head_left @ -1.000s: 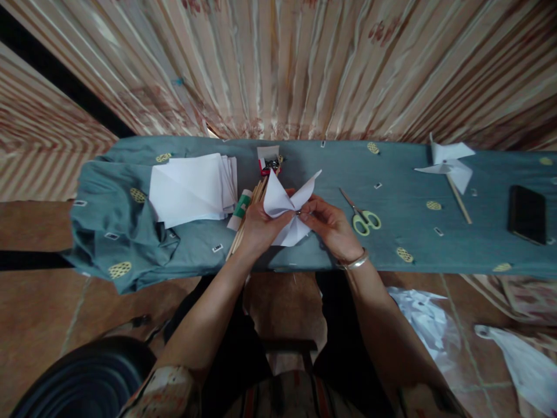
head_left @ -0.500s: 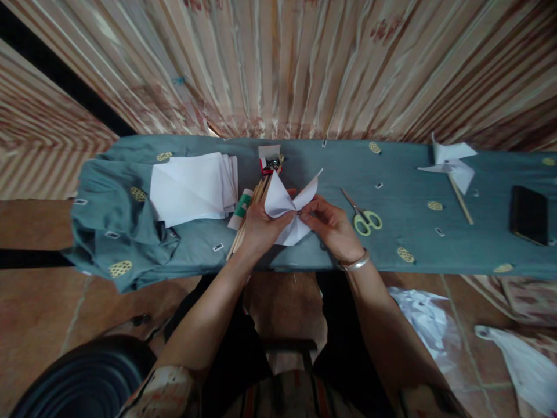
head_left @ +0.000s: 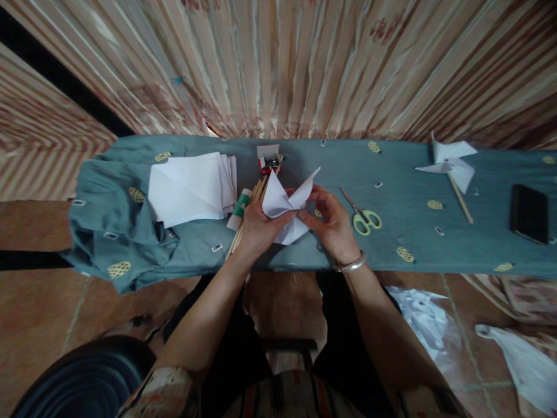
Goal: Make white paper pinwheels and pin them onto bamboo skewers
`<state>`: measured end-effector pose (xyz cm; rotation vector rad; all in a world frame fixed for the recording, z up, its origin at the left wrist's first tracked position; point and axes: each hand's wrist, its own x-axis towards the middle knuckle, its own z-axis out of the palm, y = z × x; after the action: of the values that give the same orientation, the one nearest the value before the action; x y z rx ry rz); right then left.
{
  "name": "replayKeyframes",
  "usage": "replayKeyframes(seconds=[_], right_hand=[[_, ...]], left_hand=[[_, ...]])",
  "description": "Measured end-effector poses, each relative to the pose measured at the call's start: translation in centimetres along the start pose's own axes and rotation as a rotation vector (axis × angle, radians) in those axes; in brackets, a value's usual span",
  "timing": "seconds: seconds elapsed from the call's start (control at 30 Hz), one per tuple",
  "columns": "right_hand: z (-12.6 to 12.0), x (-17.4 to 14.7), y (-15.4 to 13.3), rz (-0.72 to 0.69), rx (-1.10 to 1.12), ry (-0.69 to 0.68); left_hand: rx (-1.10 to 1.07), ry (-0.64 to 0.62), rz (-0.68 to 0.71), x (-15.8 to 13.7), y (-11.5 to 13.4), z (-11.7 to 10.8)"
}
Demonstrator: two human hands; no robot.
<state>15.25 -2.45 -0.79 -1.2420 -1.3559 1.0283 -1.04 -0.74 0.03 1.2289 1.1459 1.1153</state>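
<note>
Right hand [head_left: 334, 226] — pinch now spread wider

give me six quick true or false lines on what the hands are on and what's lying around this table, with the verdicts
1. The left hand is on the folded white paper. True.
2. The red-and-white box has its flap closed. False: the flap of the box stands open, showing small metallic bits inside.
3. The scissors lie to the right of the right hand. True.
4. The stack of white sheets lies to the right of the scissors. False: the stack of white sheets lies to the left of both hands.
5. A paper pinwheel lies toward the right of the table. True.
6. The bracelet is on the left wrist. False: the bracelet is on the right wrist.
</note>
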Motion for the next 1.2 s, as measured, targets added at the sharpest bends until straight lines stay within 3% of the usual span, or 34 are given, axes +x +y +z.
replayKeyframes(seconds=[0.1, 0.33, 0.83, 1.2], right_hand=[[-0.1, 0.2, 0.1, 0.007, 0.09, 0.063], [-1.1, 0.4, -0.2, 0.077, 0.096, -0.048], [-1.2, 0.6, -0.6, 0.116, 0.114, -0.005], [-1.0, 0.4, -0.7, 0.154, 0.19, -0.062]], left_hand=[[-0.009, -0.001, -0.005, 0.0, 0.1, 0.0], [-0.035, -0.021, -0.016, -0.1, -0.1, 0.0], [0.047, 0.002, 0.001, -0.3, 0.0, 0.1], [0.076, -0.019, 0.026, -0.3, -0.4, 0.0]])
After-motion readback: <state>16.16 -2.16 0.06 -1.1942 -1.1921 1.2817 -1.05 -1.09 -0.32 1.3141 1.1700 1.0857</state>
